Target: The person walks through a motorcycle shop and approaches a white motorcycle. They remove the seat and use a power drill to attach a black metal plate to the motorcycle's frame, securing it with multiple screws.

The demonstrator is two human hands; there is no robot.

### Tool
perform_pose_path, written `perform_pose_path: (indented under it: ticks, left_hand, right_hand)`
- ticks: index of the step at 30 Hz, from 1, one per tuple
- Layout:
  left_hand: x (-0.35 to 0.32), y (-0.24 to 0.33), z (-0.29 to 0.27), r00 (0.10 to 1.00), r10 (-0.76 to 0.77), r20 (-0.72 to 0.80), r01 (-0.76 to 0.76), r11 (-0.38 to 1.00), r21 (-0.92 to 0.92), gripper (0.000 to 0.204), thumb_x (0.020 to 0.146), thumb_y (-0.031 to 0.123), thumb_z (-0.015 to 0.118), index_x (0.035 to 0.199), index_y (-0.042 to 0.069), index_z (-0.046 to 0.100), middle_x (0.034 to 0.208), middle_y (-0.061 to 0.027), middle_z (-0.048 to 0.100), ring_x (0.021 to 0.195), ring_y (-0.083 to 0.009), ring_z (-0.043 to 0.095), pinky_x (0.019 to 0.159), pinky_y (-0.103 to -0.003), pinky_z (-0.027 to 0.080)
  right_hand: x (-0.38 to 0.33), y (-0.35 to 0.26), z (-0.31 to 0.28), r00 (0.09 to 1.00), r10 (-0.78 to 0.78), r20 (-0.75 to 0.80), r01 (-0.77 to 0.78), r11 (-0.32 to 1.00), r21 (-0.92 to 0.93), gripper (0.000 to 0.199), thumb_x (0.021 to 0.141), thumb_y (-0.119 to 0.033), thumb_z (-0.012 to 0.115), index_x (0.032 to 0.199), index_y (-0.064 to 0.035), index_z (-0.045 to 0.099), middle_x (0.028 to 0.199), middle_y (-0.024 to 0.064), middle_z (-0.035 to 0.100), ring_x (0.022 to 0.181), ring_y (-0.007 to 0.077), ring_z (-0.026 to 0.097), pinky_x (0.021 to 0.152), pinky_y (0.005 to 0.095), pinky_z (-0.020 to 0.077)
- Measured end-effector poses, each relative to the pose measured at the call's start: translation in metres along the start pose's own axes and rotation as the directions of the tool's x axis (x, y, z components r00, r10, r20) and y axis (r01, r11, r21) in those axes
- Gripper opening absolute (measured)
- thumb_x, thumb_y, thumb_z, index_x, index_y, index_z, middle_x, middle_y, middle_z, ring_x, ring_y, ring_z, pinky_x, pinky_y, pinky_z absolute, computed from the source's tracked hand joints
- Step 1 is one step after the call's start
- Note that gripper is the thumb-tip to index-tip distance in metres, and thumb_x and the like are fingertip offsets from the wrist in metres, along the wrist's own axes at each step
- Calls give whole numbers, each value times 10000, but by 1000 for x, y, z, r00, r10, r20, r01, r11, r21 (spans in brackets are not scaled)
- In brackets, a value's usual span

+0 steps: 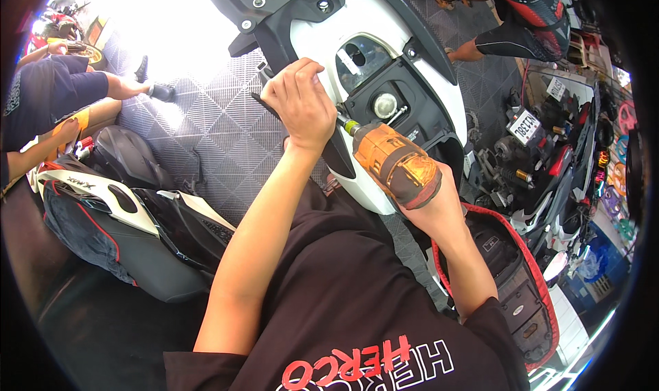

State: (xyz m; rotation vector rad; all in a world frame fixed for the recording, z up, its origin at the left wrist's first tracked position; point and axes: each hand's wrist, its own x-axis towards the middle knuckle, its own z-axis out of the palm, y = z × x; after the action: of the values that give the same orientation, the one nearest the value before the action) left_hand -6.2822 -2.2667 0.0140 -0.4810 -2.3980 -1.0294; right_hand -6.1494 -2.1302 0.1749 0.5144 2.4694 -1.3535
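Note:
A white and black scooter point(319, 37) stands in front of me, with a round metal cap point(385, 105) in its black centre recess. My right hand point(439, 205) is wrapped around the grip of an orange and black power driver point(391, 157). Its greenish-yellow collar and bit point left, at the scooter's near edge beside my left hand. My left hand point(300, 106) is closed with curled fingers over that edge, by a thin black piece point(263, 105). What its fingers hold is hidden. Where the bit ends cannot be made out.
Removed panels and a dark seat point(147, 264) lie at left, near a seated person point(55, 99). Another person point(525, 20) is at upper right. Parked scooters and parts point(522, 151) crowd the right. A red-rimmed black storage tub point(504, 271) lies by my right elbow.

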Motion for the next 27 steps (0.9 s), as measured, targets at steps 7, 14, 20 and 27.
perform_pose_path:
  ticks: [7,14,20,27]
  left_hand:
    - [1,-1,1,1000,7,2,-7,1000,13,134,956,37,507,1047,96,587,1074,-39,633,1023,-222,538,929,-400,289]
    - [-1,-2,0,1000,-15,7,15,1000,16,189,886,25,569,1053,105,603,1087,-31,630,1051,-226,551,943,-407,304]
    - [0,0,-4,1000,-20,19,21,1000,-11,162,930,14,539,1059,95,594,1086,-40,635,1040,-232,539,944,-402,304]
    - [3,0,-4,999,-20,25,20,1000,-2,160,918,8,561,1051,89,599,1085,-29,623,1042,-229,540,941,-399,303]
  right_hand:
    - [0,-1,2,1000,14,-25,-13,1000,18,382,760,-11,798,1124,34,693,1027,161,737,944,278,729,830,323,551]
    - [-5,5,-2,1000,22,-6,-22,1000,4,434,779,-78,806,1182,26,686,1102,171,739,1007,296,735,880,336,552]
    - [-3,-21,-31,1000,-26,-15,25,997,-68,337,818,-12,800,1137,18,693,1085,106,747,994,171,723,874,315,558]
    - [71,-54,-69,991,-58,-120,54,998,-36,371,837,-69,789,1183,-4,671,1132,103,726,1045,189,697,911,345,545]
